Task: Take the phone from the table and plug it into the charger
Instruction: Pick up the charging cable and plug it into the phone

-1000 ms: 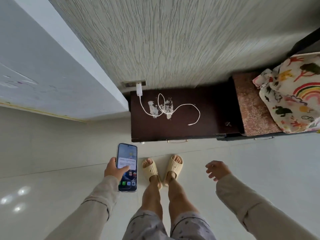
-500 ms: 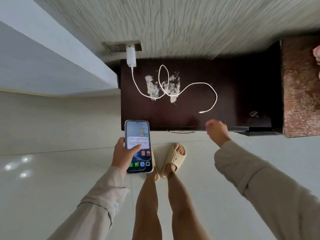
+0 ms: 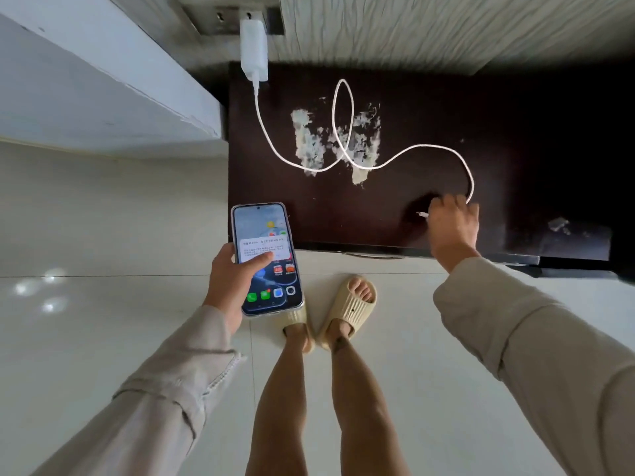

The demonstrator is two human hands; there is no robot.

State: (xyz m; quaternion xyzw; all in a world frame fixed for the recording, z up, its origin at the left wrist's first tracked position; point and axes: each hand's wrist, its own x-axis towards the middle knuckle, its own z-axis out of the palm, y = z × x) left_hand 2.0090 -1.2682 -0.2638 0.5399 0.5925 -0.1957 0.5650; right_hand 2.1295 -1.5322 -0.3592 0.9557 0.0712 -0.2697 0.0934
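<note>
My left hand [image 3: 231, 279] holds the phone [image 3: 266, 258] upright over the floor, screen lit and facing me, thumb across the screen. A white charger block [image 3: 254, 49] sits in a wall socket above the dark table [image 3: 515, 139]. Its white cable [image 3: 343, 132] loops across the tabletop to the right. My right hand [image 3: 450, 224] rests on the table at the cable's free end, fingers closed around the cable, with the plug tip [image 3: 422, 214] sticking out to the left of the fingers.
The dark table has pale scuffed patches [image 3: 309, 142] in its middle. A white ledge [image 3: 103, 80] juts out at the left. My feet in beige slippers [image 3: 350, 305] stand on the glossy tiled floor [image 3: 103, 218] just before the table's front edge.
I have stepped closer to the table. My right hand moved forward from the table's front edge onto the tabletop and closed on the cable's end. The phone stays in my left hand.
</note>
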